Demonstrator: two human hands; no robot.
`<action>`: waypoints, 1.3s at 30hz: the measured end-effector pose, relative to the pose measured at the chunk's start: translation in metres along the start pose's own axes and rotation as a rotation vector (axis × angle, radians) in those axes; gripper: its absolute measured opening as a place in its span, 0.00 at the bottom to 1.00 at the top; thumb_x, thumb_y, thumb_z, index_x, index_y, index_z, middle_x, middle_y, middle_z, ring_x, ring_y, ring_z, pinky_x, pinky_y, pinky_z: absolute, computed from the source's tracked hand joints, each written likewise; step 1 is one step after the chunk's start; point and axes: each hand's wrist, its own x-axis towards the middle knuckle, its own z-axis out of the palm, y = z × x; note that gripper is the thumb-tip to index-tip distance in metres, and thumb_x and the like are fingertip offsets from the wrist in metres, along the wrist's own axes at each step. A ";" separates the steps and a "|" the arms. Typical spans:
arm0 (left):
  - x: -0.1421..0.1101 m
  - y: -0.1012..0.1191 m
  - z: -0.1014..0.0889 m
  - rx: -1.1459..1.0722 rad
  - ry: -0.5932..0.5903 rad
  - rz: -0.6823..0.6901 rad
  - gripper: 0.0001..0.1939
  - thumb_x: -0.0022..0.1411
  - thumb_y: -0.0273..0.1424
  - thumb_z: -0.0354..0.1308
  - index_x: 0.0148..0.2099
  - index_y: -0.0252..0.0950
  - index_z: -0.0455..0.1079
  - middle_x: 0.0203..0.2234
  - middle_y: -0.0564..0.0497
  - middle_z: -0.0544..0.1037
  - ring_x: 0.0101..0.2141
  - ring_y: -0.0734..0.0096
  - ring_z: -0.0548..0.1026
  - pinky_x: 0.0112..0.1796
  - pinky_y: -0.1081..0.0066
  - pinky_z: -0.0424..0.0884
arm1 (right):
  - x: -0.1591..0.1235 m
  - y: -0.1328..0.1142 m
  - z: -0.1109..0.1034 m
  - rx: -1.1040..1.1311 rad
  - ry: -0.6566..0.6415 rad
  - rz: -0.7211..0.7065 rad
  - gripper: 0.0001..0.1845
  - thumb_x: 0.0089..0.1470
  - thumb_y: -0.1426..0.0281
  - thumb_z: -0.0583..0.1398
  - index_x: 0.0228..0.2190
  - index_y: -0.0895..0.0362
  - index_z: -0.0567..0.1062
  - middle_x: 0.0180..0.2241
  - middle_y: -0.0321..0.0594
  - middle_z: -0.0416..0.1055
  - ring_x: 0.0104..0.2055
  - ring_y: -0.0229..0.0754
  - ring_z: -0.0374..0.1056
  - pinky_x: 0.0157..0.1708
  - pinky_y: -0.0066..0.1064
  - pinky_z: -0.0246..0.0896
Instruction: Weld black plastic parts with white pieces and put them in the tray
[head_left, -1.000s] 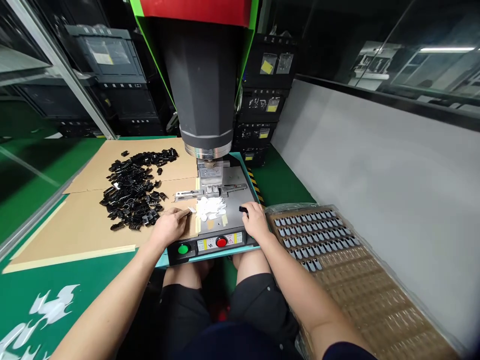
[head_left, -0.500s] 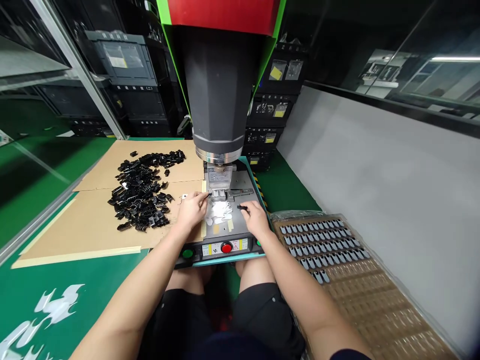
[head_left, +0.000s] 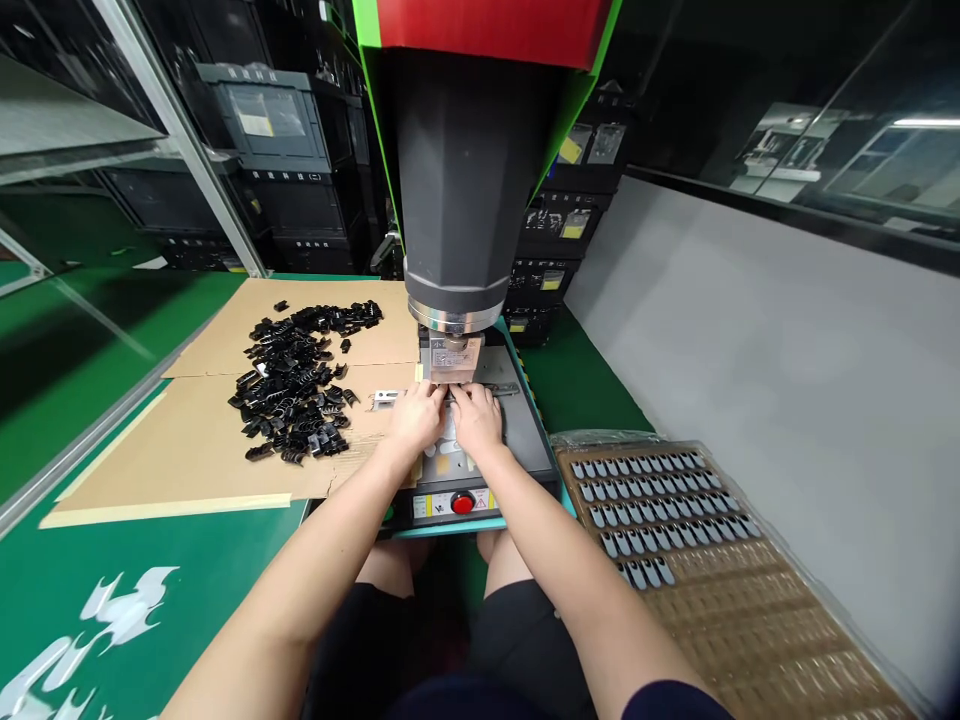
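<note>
Both hands meet at the small metal fixture right under the press's clear-walled head [head_left: 454,358]. My left hand [head_left: 418,415] comes in from the left with its fingers bent together and their tips at the fixture. From the right, my right hand [head_left: 478,420] does the same, its fingertips close to those of the left. Whatever lies under or between the fingertips is hidden by them. White cut film pieces [head_left: 448,435] lie on the grey machine base [head_left: 517,435], partly covered by the hands. A slotted metal strip [head_left: 385,399] juts out left of my left hand.
A pile of small black clip-like parts [head_left: 300,380] lies on cardboard [head_left: 217,450] to the left. At right sits a moulded tray [head_left: 720,600] with rows of grey pieces [head_left: 652,490]. A red button [head_left: 463,503] is on the machine's front. White film scraps [head_left: 131,605] lie at lower left.
My hands, apart before with a small dark part in each, have come together at the fixture under the press head. The view has shifted slightly left.
</note>
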 end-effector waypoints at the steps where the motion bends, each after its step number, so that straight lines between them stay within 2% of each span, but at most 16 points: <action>1: -0.001 -0.001 0.000 0.000 -0.004 0.000 0.23 0.75 0.31 0.48 0.68 0.38 0.68 0.56 0.37 0.72 0.56 0.47 0.70 0.53 0.53 0.68 | -0.002 -0.001 -0.003 -0.031 -0.019 -0.014 0.27 0.70 0.68 0.56 0.67 0.48 0.71 0.56 0.51 0.69 0.56 0.58 0.62 0.57 0.49 0.60; 4: -0.002 -0.002 0.000 0.009 -0.010 0.004 0.24 0.74 0.30 0.48 0.68 0.38 0.67 0.56 0.37 0.72 0.55 0.47 0.71 0.53 0.53 0.69 | -0.002 -0.002 -0.011 -0.080 -0.056 -0.043 0.29 0.69 0.69 0.56 0.69 0.50 0.68 0.57 0.53 0.69 0.57 0.60 0.60 0.56 0.52 0.59; 8: 0.000 0.002 -0.004 0.036 -0.029 0.002 0.23 0.73 0.29 0.49 0.67 0.38 0.67 0.56 0.36 0.73 0.56 0.48 0.71 0.53 0.53 0.69 | 0.008 -0.001 -0.014 -0.067 -0.084 -0.043 0.28 0.67 0.70 0.57 0.66 0.48 0.71 0.57 0.53 0.67 0.58 0.61 0.58 0.57 0.53 0.59; 11: -0.001 0.004 -0.013 0.034 -0.061 0.006 0.23 0.73 0.34 0.52 0.67 0.37 0.66 0.58 0.35 0.73 0.57 0.46 0.71 0.54 0.52 0.69 | 0.012 0.002 -0.017 -0.006 -0.084 -0.014 0.27 0.65 0.68 0.61 0.64 0.44 0.73 0.58 0.51 0.67 0.59 0.61 0.58 0.58 0.54 0.60; 13: -0.008 0.001 -0.020 0.012 -0.064 -0.005 0.27 0.73 0.39 0.53 0.70 0.34 0.64 0.58 0.34 0.74 0.57 0.44 0.72 0.56 0.51 0.68 | 0.004 0.008 -0.022 0.058 -0.056 -0.006 0.29 0.64 0.67 0.62 0.65 0.44 0.72 0.59 0.50 0.67 0.60 0.60 0.59 0.59 0.52 0.61; 15: -0.024 -0.009 -0.026 -0.016 -0.043 -0.031 0.31 0.74 0.42 0.52 0.73 0.32 0.59 0.59 0.33 0.74 0.58 0.44 0.72 0.57 0.50 0.68 | -0.014 0.019 -0.032 0.119 -0.010 -0.022 0.31 0.64 0.67 0.61 0.67 0.46 0.70 0.60 0.48 0.68 0.61 0.58 0.60 0.61 0.51 0.61; 18: -0.068 -0.032 -0.030 -0.040 -0.033 -0.023 0.32 0.75 0.45 0.51 0.73 0.34 0.59 0.62 0.34 0.73 0.60 0.44 0.71 0.60 0.51 0.67 | -0.059 0.047 -0.053 0.138 0.020 -0.067 0.28 0.66 0.66 0.59 0.65 0.48 0.72 0.61 0.47 0.70 0.63 0.57 0.61 0.63 0.51 0.59; 20: -0.104 -0.047 -0.028 -0.047 -0.089 0.029 0.31 0.73 0.45 0.55 0.71 0.36 0.64 0.63 0.36 0.72 0.61 0.44 0.70 0.61 0.51 0.67 | -0.095 0.070 -0.068 0.083 -0.005 -0.060 0.26 0.65 0.64 0.60 0.63 0.47 0.74 0.63 0.47 0.70 0.65 0.58 0.60 0.64 0.54 0.58; 23: -0.149 -0.059 -0.024 -0.009 -0.190 0.077 0.32 0.69 0.40 0.61 0.71 0.39 0.64 0.67 0.38 0.69 0.63 0.43 0.68 0.61 0.49 0.66 | -0.139 0.100 -0.085 0.000 -0.095 -0.050 0.31 0.63 0.63 0.61 0.66 0.46 0.71 0.67 0.45 0.68 0.69 0.60 0.57 0.65 0.57 0.56; 26: -0.170 -0.058 -0.023 0.041 -0.211 0.084 0.36 0.67 0.35 0.62 0.74 0.41 0.60 0.71 0.38 0.65 0.65 0.42 0.66 0.62 0.48 0.64 | -0.162 0.117 -0.090 -0.064 -0.146 -0.061 0.35 0.62 0.66 0.61 0.69 0.42 0.66 0.70 0.43 0.64 0.70 0.61 0.56 0.65 0.58 0.56; 30: -0.170 -0.057 -0.025 0.039 -0.209 0.065 0.37 0.65 0.35 0.64 0.74 0.43 0.61 0.69 0.38 0.67 0.64 0.41 0.67 0.61 0.47 0.65 | -0.166 0.122 -0.088 -0.126 -0.134 -0.065 0.38 0.62 0.69 0.60 0.70 0.38 0.64 0.71 0.40 0.64 0.71 0.60 0.57 0.65 0.59 0.55; 33: -0.160 -0.063 -0.025 -0.021 -0.206 0.053 0.34 0.67 0.39 0.64 0.72 0.43 0.65 0.66 0.39 0.70 0.63 0.44 0.68 0.61 0.48 0.66 | -0.161 0.118 -0.087 -0.118 -0.114 -0.053 0.36 0.61 0.68 0.60 0.68 0.39 0.68 0.69 0.41 0.66 0.70 0.60 0.58 0.64 0.60 0.56; 36: -0.137 -0.068 -0.021 -0.121 -0.144 0.020 0.25 0.72 0.43 0.58 0.67 0.41 0.70 0.62 0.40 0.74 0.61 0.50 0.71 0.62 0.53 0.68 | -0.148 0.106 -0.083 -0.059 -0.056 -0.029 0.28 0.63 0.65 0.60 0.63 0.44 0.74 0.65 0.45 0.71 0.69 0.61 0.59 0.64 0.59 0.56; 39: -0.106 -0.067 -0.014 -0.148 -0.083 -0.013 0.22 0.74 0.38 0.55 0.65 0.38 0.71 0.59 0.40 0.77 0.59 0.52 0.73 0.62 0.57 0.69 | -0.125 0.087 -0.072 0.008 0.010 -0.023 0.23 0.65 0.64 0.59 0.59 0.48 0.77 0.61 0.47 0.73 0.68 0.60 0.60 0.64 0.58 0.55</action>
